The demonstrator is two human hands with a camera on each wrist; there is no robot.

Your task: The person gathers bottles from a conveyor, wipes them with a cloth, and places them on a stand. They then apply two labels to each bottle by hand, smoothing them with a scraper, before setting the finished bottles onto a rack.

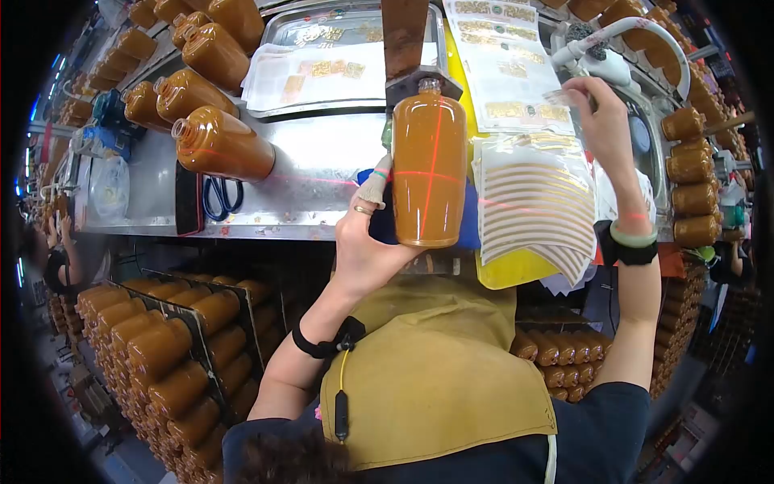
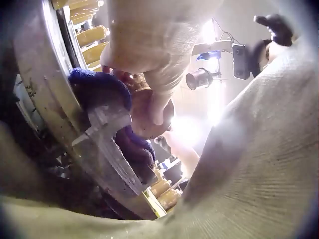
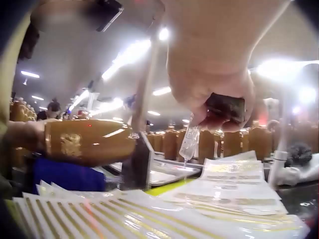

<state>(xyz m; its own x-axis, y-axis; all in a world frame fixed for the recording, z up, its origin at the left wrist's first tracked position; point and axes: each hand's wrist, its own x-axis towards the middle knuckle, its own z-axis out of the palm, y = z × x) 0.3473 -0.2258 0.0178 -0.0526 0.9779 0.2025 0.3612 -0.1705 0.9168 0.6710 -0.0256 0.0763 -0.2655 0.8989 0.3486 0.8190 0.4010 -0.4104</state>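
Observation:
A glossy brown bottle (image 1: 430, 173) lies with its neck at a dark upright support (image 1: 405, 36), a red laser cross on its face. My left hand (image 1: 359, 250) grips its base end, a white wrap on one finger; in the left wrist view the thumb (image 2: 158, 112) lies on the bottle's base (image 2: 144, 124). My right hand (image 1: 601, 117) is raised over the decal sheets (image 1: 516, 109) at the right. Its fingertips pinch a clear, wet film piece (image 3: 189, 142), and a dark rectangular block (image 3: 225, 107) sits within the curled fingers.
Striped decal sheets (image 1: 536, 210) lie on a yellow board (image 1: 504, 274). Several brown bottles (image 1: 226, 149) stand at the left near blue-handled scissors (image 1: 222, 198). A tray (image 1: 343, 32) with gold decals is behind, a white curved pipe (image 1: 637, 24) at the right. Racked bottles (image 1: 161, 323) fill the lower left.

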